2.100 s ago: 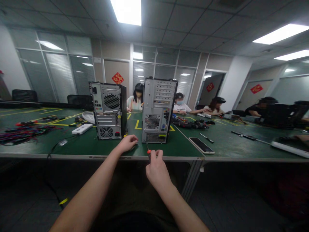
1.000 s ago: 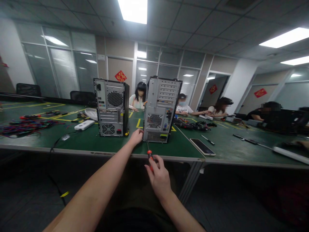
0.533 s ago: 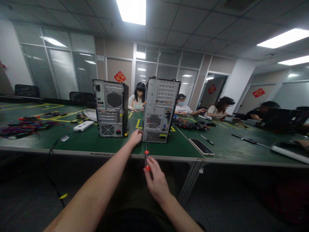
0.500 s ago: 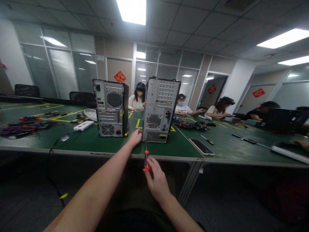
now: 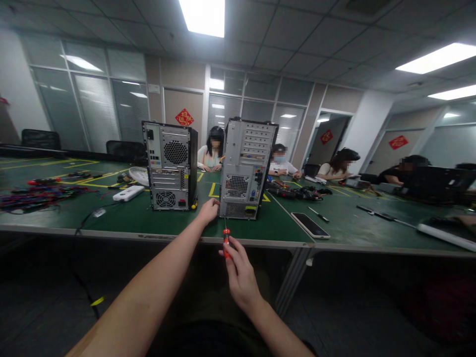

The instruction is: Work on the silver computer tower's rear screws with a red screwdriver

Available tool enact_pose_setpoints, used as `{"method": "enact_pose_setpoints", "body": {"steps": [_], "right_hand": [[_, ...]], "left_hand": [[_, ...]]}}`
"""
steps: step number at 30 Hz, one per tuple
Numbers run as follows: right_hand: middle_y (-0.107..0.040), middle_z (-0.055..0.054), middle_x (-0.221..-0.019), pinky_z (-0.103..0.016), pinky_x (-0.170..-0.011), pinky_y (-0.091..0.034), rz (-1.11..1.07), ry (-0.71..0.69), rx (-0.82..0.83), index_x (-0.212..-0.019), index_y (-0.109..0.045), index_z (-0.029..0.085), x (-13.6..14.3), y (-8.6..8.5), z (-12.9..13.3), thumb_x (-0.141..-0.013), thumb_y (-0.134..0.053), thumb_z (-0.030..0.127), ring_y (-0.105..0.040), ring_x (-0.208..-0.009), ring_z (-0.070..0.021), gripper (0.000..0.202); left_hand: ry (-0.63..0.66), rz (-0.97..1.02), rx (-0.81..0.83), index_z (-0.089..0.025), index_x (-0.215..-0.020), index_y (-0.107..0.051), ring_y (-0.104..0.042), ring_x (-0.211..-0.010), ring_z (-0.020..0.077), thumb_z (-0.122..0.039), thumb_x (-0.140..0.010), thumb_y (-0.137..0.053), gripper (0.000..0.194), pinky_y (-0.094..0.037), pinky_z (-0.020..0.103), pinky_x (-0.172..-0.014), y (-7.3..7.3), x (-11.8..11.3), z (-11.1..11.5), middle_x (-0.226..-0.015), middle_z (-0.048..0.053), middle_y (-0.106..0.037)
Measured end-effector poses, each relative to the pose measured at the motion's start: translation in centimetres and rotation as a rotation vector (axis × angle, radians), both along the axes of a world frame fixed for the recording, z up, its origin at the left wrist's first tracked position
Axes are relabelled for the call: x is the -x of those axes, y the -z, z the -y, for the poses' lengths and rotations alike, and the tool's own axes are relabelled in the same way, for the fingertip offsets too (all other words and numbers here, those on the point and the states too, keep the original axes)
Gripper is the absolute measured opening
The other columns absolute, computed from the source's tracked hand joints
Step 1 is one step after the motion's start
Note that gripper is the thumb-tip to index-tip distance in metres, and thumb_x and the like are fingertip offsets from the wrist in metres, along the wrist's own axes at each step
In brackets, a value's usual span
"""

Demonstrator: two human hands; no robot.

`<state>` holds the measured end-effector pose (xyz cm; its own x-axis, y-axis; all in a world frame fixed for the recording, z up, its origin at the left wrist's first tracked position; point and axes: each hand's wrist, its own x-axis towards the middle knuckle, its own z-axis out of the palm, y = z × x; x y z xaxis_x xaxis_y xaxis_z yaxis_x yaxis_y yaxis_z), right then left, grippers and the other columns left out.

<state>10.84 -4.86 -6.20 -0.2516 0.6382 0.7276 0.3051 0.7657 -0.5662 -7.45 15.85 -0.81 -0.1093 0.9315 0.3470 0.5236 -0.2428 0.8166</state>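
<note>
Two computer towers stand upright with their rear panels facing me. At the lower left edge of the right computer tower [image 5: 232, 163], my left hand [image 5: 208, 210] is closed, its bent fingers against the case. My right hand [image 5: 240, 270] is below the table edge, closed around the handle of a screwdriver [image 5: 226, 234] with a red and dark grip. Its thin shaft points up to the bottom left corner of that tower's rear panel; whether the tip sits on a screw is too small to tell. The left computer tower [image 5: 163, 163] stands beside my left hand, untouched.
On the green table [image 5: 267, 230] lie a phone [image 5: 310, 225], a pen-like tool [image 5: 318, 214], a white power strip [image 5: 128, 193] and a heap of coloured wires [image 5: 37, 197]. Black cables [image 5: 297, 191] lie behind the right tower. Several people sit across the table.
The fingers of my right hand have shifted on the screwdriver, and its handle looks turned. My left hand and both towers stay where they were.
</note>
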Motion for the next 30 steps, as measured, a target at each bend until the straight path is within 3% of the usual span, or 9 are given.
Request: {"method": "enact_pose_setpoints", "body": {"steps": [7,13,17,22,30], "right_hand": [[-0.061,-0.014,-0.144,-0.048,-0.114,-0.049,-0.031,0.145,-0.110,-0.133,-0.064,0.023,-0.2,-0.5,-0.2,-0.102,-0.054,0.022,-0.057,-0.137,-0.0255,0.033],[-0.058,-0.010,-0.148,-0.042,-0.105,-0.058,-0.044,0.061,-0.073,-0.133,-0.068,0.028,-0.4,-0.3,-0.4,-0.104,-0.046,0.019,-0.059,-0.134,-0.0232,0.037],[-0.063,-0.011,-0.139,-0.036,-0.093,-0.064,-0.131,0.101,-0.029,-0.123,-0.073,0.025,-0.4,-0.3,-0.3,-0.103,-0.052,0.021,-0.065,-0.124,-0.0225,0.030],[-0.069,-0.011,-0.126,-0.043,-0.104,-0.057,-0.096,0.184,-0.057,-0.117,-0.074,0.024,-0.4,-1.1,-0.1,-0.094,-0.069,0.023,-0.067,-0.120,-0.0241,0.024],[-0.061,-0.009,-0.146,-0.042,-0.112,-0.051,0.063,0.094,-0.042,-0.137,-0.067,0.029,-0.5,-1.2,0.4,-0.101,-0.053,0.017,-0.060,-0.133,-0.0223,0.040]], "left_hand": [[-0.014,-0.008,0.008,-0.018,-0.096,-0.069,-0.069,-0.093,0.0197,-0.012,-0.086,-0.048,0.024,-0.052,0.029,-0.085,-0.2,0.0,0.1,-0.096,0.006,-0.076],[-0.011,-0.003,0.015,-0.018,-0.097,-0.069,-0.068,-0.091,0.0199,-0.012,-0.086,-0.048,0.024,-0.053,0.030,-0.085,0.1,0.1,-0.3,-0.095,0.006,-0.076],[-0.006,0.006,0.026,-0.018,-0.099,-0.069,-0.069,-0.092,0.0207,-0.013,-0.085,-0.047,0.026,-0.053,0.031,-0.087,0.3,0.2,-0.6,-0.096,0.007,-0.075],[0.003,-0.014,0.020,-0.018,-0.098,-0.069,-0.069,-0.093,0.0215,-0.013,-0.085,-0.047,0.026,-0.053,0.031,-0.085,0.2,0.1,-0.5,-0.098,0.007,-0.075],[-0.014,-0.032,0.030,-0.019,-0.098,-0.070,-0.069,-0.093,0.0212,-0.012,-0.085,-0.047,0.027,-0.052,0.030,-0.086,-0.1,0.0,-0.1,-0.095,0.006,-0.076]]}}
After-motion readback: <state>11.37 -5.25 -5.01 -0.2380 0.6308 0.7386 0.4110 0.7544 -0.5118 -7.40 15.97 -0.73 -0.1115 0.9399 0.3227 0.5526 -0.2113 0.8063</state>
